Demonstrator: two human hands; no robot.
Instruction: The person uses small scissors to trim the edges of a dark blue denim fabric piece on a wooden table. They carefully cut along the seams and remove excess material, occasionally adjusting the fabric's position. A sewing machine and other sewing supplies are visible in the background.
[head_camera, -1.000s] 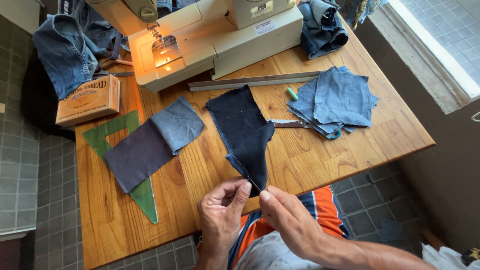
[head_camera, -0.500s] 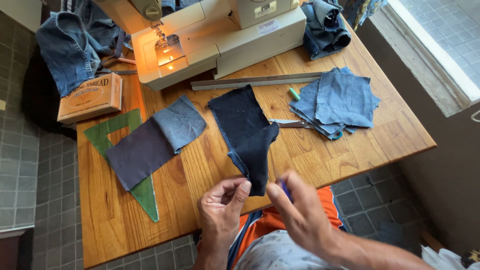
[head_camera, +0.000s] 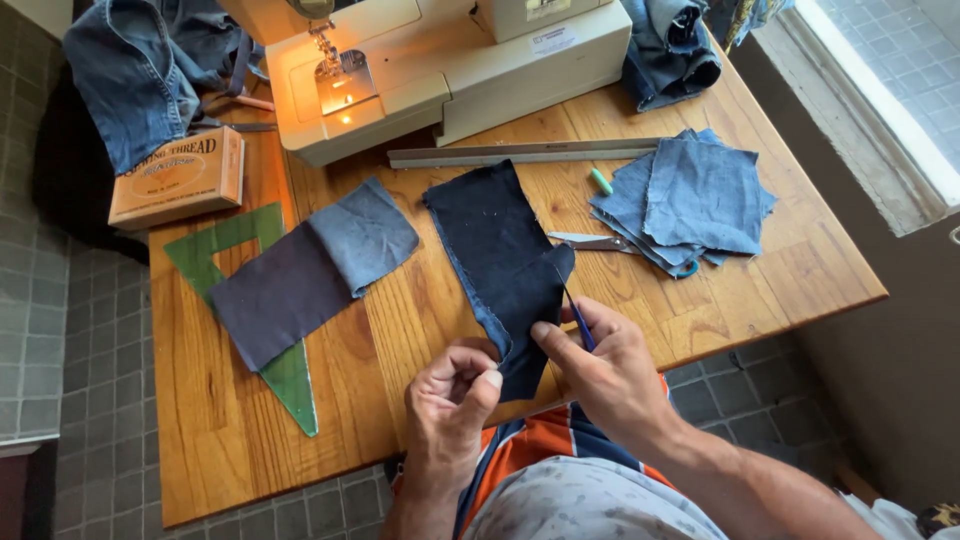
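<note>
A dark navy fabric strip (head_camera: 500, 260) is laid on the wooden table (head_camera: 230, 440), long axis running from the sewing machine (head_camera: 440, 60) down toward the person, near end folded over at the table edge. That near end is pinched by the left hand (head_camera: 452, 395), thumb and fingers closed on the cloth. A thin blue tool (head_camera: 577, 318), tip pointing away, is gripped by the right hand (head_camera: 605, 365). A flat tan cardboard box (head_camera: 178, 178) with a printed label is seen far left.
</note>
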